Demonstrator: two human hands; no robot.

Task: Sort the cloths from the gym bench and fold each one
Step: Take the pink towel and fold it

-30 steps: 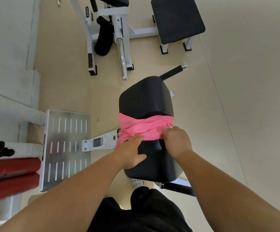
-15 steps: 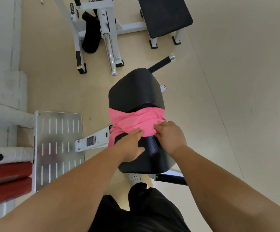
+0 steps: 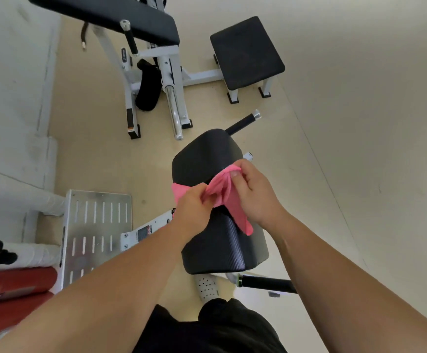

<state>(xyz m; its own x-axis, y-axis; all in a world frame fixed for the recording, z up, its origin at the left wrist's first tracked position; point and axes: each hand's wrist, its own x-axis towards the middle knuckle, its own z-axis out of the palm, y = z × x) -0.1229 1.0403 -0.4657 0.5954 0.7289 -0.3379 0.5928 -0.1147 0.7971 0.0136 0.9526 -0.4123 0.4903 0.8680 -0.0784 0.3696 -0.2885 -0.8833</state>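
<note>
A thin, soft pink cloth (image 3: 223, 197) is held bunched above the black padded counter (image 3: 215, 207), pinched by the left hand (image 3: 194, 207) and gripped by the right hand (image 3: 254, 192). It looks light and limp; corners are probably best taken.

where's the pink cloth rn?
Head view, centre: the pink cloth is bunched between the left hand and the right hand, above the black padded bench seat, one tail hanging toward the seat's near half.
</note>
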